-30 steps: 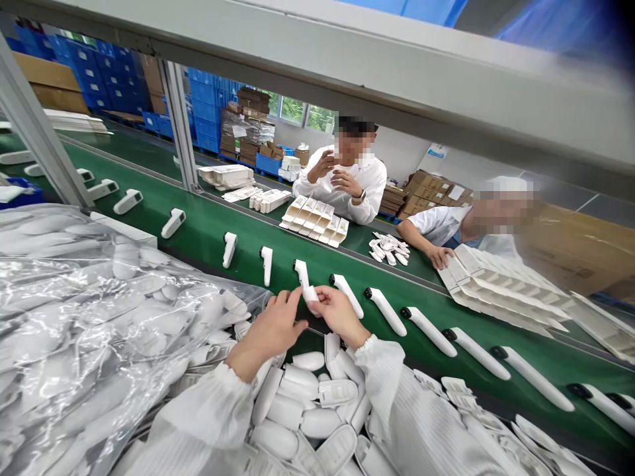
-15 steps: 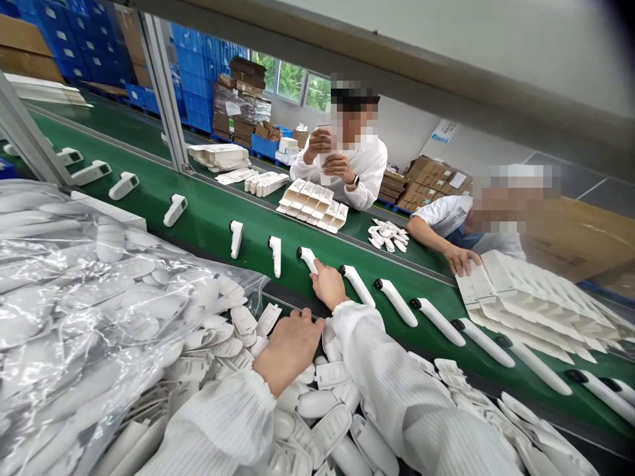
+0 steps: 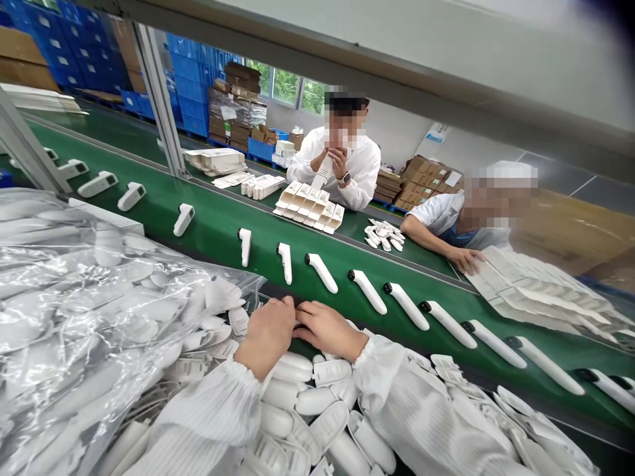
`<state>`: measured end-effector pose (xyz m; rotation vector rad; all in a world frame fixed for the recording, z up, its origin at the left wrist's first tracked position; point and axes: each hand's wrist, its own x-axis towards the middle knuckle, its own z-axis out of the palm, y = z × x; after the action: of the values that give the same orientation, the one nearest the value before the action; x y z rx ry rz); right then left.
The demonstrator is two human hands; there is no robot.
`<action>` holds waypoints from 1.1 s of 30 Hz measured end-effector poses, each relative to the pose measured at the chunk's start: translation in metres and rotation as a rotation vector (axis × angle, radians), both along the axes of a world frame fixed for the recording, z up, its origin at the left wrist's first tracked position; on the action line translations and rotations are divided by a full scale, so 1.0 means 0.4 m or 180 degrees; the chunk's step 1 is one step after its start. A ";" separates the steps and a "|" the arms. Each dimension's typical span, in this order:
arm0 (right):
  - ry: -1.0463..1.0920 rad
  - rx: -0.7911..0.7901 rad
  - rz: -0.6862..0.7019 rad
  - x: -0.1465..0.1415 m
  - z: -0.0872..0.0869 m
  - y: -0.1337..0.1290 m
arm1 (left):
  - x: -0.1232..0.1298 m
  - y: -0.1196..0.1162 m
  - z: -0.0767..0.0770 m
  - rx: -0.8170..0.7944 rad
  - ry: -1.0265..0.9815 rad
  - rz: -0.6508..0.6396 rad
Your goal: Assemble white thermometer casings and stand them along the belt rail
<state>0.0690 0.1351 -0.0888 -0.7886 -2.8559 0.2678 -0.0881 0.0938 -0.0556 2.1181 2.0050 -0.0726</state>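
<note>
My left hand (image 3: 268,330) and my right hand (image 3: 330,327) meet above the near edge of the conveyor, fingertips together. Both are closed with fingers curled; whatever lies between them is mostly hidden, only a sliver of white showing. Below them spreads a heap of loose white plastic covers (image 3: 331,423). Just beyond, a row of white handheld thermometers with dark heads lies on the green belt (image 3: 223,258). Nearest my hands are one thermometer (image 3: 321,273) lying aslant and another (image 3: 284,263) to its left.
At left, a clear plastic bag (image 3: 99,317) full of white covers bulges beside my left arm. Across the belt, one person handles a white box (image 3: 322,173); another rests a hand on cartons (image 3: 536,284). A metal post (image 3: 157,99) and overhead beam frame the view.
My right hand has drawn back from a thermometer on the belt and joined my left hand. The thermometers have shifted rightward in view. The person opposite has raised the box nearer the face.
</note>
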 end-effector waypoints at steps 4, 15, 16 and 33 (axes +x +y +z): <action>0.0030 -0.0053 -0.0426 -0.040 -0.019 0.000 | -0.020 0.018 -0.021 0.0114 -0.0405 -0.0063; 0.1962 -0.1788 -0.1481 -0.036 -0.044 0.112 | -0.158 0.037 0.034 0.0119 -0.0980 -0.0160; 0.1835 -0.1546 -0.1661 -0.037 -0.045 0.131 | -0.169 0.031 0.038 0.0000 -0.0864 -0.0142; 0.0537 0.0005 -0.2248 -0.051 -0.022 0.191 | -0.115 0.054 -0.016 0.0294 -0.1443 -0.0212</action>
<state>0.0484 0.2114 -0.0974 -1.6035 -2.2404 0.2144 -0.1341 0.1155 -0.0622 2.0238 1.6977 0.4558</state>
